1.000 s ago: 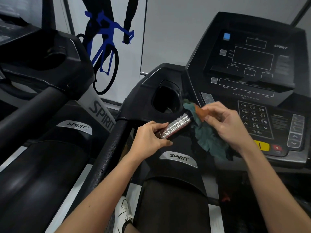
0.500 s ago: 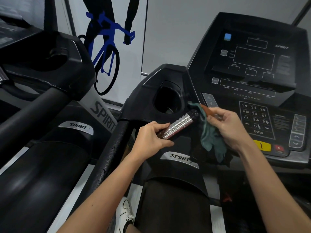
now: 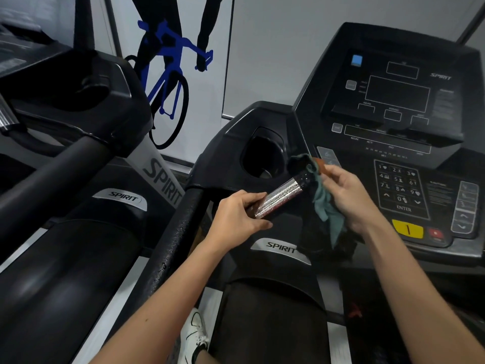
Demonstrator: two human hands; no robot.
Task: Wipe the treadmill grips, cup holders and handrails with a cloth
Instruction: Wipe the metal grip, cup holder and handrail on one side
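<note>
A shiny silver pulse grip (image 3: 280,197) slants up toward the console of the black treadmill. My left hand (image 3: 240,216) grips its lower end. My right hand (image 3: 346,195) holds a teal cloth (image 3: 326,203) with an orange patch, bunched against the grip's dark upper end. Part of the cloth hangs down below my right hand. The round black cup holder (image 3: 263,156) sits just above the grip, to its left. The black textured handrail (image 3: 178,232) runs down to the left from under my left hand.
The console (image 3: 399,106) with keypad, yellow button (image 3: 407,229) and red stop button (image 3: 435,233) is right of my hands. A second treadmill (image 3: 78,106) stands at the left. A cyclist wall graphic (image 3: 168,74) is behind. My white shoe (image 3: 195,337) shows below.
My right hand has slid the cloth slightly up along the grip toward its upper end, baring more silver surface. My left hand keeps its hold on the lower end.
</note>
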